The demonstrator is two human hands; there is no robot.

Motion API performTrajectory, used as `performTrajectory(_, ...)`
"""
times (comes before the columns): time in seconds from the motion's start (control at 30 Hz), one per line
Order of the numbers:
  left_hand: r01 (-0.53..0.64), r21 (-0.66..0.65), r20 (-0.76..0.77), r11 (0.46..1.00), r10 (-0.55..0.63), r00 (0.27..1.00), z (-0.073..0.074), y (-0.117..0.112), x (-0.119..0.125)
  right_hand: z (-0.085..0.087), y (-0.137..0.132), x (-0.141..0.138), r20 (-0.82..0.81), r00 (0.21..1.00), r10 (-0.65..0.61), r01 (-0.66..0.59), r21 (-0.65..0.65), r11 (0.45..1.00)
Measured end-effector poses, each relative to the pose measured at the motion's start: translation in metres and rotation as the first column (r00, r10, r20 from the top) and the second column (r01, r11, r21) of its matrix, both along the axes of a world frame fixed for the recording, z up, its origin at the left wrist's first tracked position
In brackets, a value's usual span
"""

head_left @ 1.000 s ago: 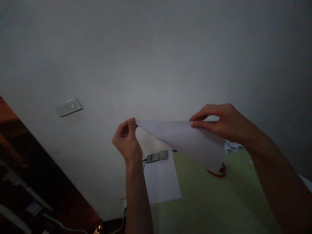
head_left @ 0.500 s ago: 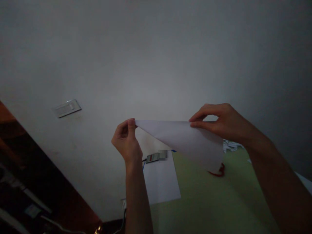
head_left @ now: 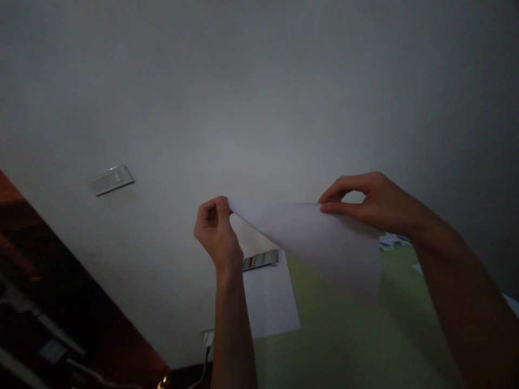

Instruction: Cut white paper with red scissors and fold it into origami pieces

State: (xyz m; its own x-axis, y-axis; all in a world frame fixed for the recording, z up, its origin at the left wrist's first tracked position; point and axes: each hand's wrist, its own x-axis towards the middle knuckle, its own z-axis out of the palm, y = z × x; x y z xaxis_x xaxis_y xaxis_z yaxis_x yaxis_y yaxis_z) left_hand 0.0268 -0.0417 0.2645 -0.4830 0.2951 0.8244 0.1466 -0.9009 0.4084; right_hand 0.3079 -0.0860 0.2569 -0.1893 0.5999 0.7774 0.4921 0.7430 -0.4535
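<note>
A white sheet of paper point(head_left: 320, 237) is stretched between my two hands above the table. My left hand point(head_left: 219, 232) pinches its left corner between thumb and fingers. At the upper edge, my right hand point(head_left: 360, 200) grips the paper between thumb and forefinger, leaving a gap inside the curl of the fingers. The sheet's lower right part hangs down, slanting from the left corner. Below it, a phone point(head_left: 257, 261) lies on another white sheet point(head_left: 271, 302), its left end close behind my left wrist.
The green tabletop point(head_left: 344, 346) meets a grey wall point(head_left: 259, 97) bearing a switch plate point(head_left: 111, 180). Paper scraps point(head_left: 393, 241) lie at the table's back right. A plug with a cable point(head_left: 208, 340) sits low on the wall, and dark reddish furniture point(head_left: 81, 302) stands at left.
Both hands have shifted slightly right with the paper, its lower corner hanging lower. The red item seen beneath that corner is now hidden. Both grips are unchanged.
</note>
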Motion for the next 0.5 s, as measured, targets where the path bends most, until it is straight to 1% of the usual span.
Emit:
performTrajectory(0.1,0.179,-0.026,0.051,0.984,-0.177,0.983,0.001,-0.008,0.01,0.001,-0.003,0.0,-0.018,1.0,-0.011,0.01,-0.011,1.0)
performTrajectory(0.17,0.305,-0.063,0.06,0.95,-0.302,0.951,0.001,-0.012,0.015,0.001,-0.005,0.001,-0.027,0.999,-0.024,0.023,-0.016,1.0)
performTrajectory(0.27,0.483,-0.174,0.013,0.858,-0.488,0.873,-0.001,-0.013,0.018,0.002,-0.006,0.002,-0.031,0.999,-0.035,0.035,-0.017,0.999)
performTrajectory(0.33,0.562,-0.234,-0.027,0.794,-0.583,0.812,-0.003,-0.011,0.016,0.002,-0.006,0.003,-0.03,0.999,-0.034,0.034,-0.018,0.999)
performTrajectory(0.4,0.605,-0.245,-0.038,0.758,-0.631,0.775,-0.005,-0.007,0.014,0.001,-0.004,0.003,-0.028,0.999,-0.027,0.026,-0.025,0.999)
performTrajectory(0.43,0.614,-0.238,-0.033,0.753,-0.638,0.77,-0.006,-0.006,0.013,0.001,-0.003,0.003,-0.025,0.999,-0.023,0.022,-0.031,0.999)
performTrajectory(0.5,0.608,-0.226,-0.017,0.761,-0.627,0.779,-0.007,-0.002,0.011,0.0,-0.001,0.004,-0.019,1.0,-0.021,0.02,-0.04,0.999)
